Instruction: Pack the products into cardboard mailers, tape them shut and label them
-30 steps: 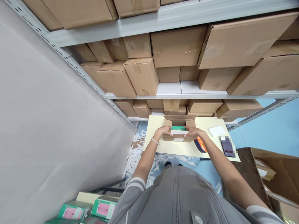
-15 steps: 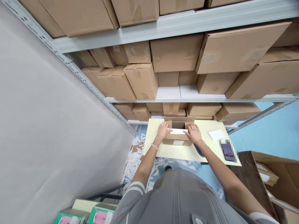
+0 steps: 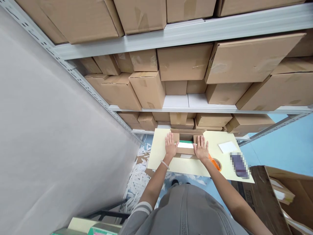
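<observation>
Where fingers curled over the side flaps half a second ago, they're now straight: left hand (image 3: 171, 147) and right hand (image 3: 201, 149) are apart, palms down on opposite ends of the box (image 3: 187, 151). Neither's gripping; reads as pressing or steadying, not lifting. Box sits open on the worktop (image 3: 186, 165), green-and-white item (image 3: 186, 145) inside. Orange tape dispenser (image 3: 215, 162) beside right wrist.
</observation>
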Available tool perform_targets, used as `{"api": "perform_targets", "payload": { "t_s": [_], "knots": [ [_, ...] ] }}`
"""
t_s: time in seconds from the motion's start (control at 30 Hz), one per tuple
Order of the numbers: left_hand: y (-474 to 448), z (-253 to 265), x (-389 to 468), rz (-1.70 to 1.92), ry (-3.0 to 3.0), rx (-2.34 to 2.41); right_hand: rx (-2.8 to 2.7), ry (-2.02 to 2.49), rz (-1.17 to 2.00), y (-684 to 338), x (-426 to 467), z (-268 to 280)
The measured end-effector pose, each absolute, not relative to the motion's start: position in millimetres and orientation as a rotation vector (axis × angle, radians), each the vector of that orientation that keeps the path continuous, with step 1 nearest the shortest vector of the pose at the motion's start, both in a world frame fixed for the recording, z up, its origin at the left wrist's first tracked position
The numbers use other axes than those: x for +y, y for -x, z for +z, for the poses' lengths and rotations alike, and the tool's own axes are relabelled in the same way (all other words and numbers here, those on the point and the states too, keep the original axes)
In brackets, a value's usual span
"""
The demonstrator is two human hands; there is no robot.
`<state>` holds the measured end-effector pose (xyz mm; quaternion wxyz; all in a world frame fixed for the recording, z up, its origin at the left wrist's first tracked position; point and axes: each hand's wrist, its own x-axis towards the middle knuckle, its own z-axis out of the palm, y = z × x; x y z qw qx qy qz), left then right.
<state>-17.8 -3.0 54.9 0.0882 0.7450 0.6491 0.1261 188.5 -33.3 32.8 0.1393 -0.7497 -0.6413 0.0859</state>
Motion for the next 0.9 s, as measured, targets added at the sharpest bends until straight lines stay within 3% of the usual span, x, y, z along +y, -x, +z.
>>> {"api": "perform_targets", "payload": {
  "t_s": [0.37, 0.63, 0.9],
  "knots": [
    [-20, 111, 34, 0.433, -2.524, 1.658, -1.830, 2.134, 0.298, -195, -29, 25],
    [-10, 75, -12, 0.329, -2.454, 1.606, -1.378, 2.039, 0.397, -206, -47, 24],
    [-6, 45, -32, 0.227, -2.405, 1.588, -1.421, 2.053, 0.387, -208, -97, 7]
  ]
}}
